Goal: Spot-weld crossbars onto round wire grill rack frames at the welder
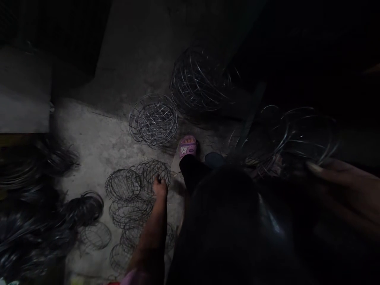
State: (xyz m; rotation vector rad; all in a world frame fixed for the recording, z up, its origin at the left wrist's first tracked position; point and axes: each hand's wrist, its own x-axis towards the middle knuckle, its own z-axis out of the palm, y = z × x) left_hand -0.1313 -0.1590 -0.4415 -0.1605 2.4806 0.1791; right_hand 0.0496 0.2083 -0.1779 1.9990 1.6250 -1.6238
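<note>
My left hand (160, 185) reaches down at a round wire basket (148, 172) in a group on the floor. Its fingers are curled closed at the basket's wires; the exact grip is too dark to make out. Off to the right, my right hand (344, 180) holds a shiny looped wire frame (308, 126), with the thumb near its lower edge. The right fingers are partly lost in shadow and blur. More wire baskets (130, 213) lie below and left of my left hand, overlapping each other.
Ahead stand a wide wire basket (154, 120) and a larger bundle of bent wire (198, 81). My foot in a pink sandal (188, 146) rests beside them. Dark coils (84, 208) and black plastic (29, 233) lie at the left, below a pale flat surface (23, 95).
</note>
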